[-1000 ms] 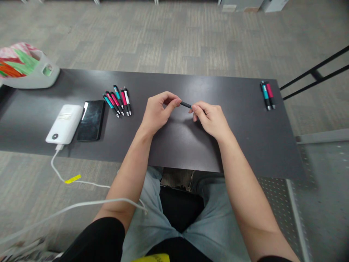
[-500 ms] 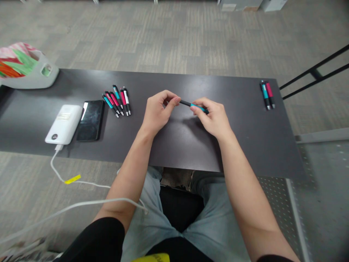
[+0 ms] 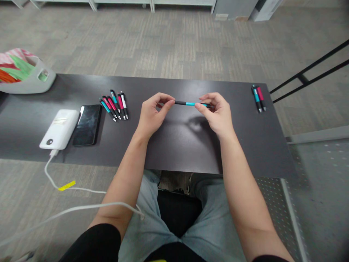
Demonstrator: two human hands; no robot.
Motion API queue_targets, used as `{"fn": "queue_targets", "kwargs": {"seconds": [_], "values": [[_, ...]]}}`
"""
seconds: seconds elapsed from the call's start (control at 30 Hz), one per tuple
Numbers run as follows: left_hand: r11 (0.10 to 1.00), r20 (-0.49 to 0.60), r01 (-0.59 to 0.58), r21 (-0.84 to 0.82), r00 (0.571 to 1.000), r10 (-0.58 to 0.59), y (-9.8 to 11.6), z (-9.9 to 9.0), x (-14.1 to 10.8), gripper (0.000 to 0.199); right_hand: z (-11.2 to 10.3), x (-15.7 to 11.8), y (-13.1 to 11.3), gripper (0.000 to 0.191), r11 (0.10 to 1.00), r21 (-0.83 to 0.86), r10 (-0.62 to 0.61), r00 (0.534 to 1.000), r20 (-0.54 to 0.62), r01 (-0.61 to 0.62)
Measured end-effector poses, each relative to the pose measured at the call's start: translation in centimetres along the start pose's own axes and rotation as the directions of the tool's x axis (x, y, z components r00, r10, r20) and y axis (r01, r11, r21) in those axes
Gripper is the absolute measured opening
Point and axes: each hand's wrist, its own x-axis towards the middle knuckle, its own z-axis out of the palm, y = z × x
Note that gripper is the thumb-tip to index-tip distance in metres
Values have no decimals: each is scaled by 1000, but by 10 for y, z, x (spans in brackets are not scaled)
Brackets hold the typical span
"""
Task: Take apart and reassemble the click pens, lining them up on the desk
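A teal and black pen [image 3: 190, 104] is held level above the dark table [image 3: 180, 145], between my two hands. My left hand [image 3: 157, 111] pinches its black end between thumb and fingertips. On the other end, my right hand [image 3: 216, 111] has thumb and fingers closed round the teal and black part. Several pens [image 3: 113, 105] in teal, pink and white lie side by side on the table left of my left hand. Two more pens, one teal [image 3: 256, 98] and one pink [image 3: 261, 98], lie together near the right edge.
A white power bank [image 3: 60, 129] with a cable [image 3: 47, 174] and a black phone [image 3: 87, 125] lie on the left. A white basket [image 3: 40, 82] holding colourful packages stands at the far left. Black metal bars [image 3: 311, 74] are beyond the right edge.
The pen is now more level, with more of its length showing between my hands. My hands are slightly farther apart. The camera view has shifted a little.
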Motion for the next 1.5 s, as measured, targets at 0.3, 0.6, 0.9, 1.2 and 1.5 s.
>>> {"fn": "queue_targets", "kwargs": {"seconds": [0.3, 0.6, 0.9, 1.2, 1.5], "values": [[988, 261, 20, -153, 965, 20, -8, 9, -6, 65, -2, 4, -16, 75, 998, -35, 54, 995, -82, -57], [999, 123, -10, -44, 992, 16, -26, 2, -1, 53, -7, 3, 7, 78, 999, -14, 52, 997, -56, -53], [998, 151, -56, 14, 987, 53, -30, -3, -3, 27, -84, 11, 27, 73, 973, 10, 230, 970, -80, -230], [996, 204, -48, 71, 978, 33, -32, -6, -3, 25, -136, -2, 48, 52, 897, -384, 144, 965, -217, -220], [997, 206, -23, 78, 978, 6, -26, -4, -2, 31, -159, -45, 6, 53, 667, -711, 234, 968, -88, -226]]}}
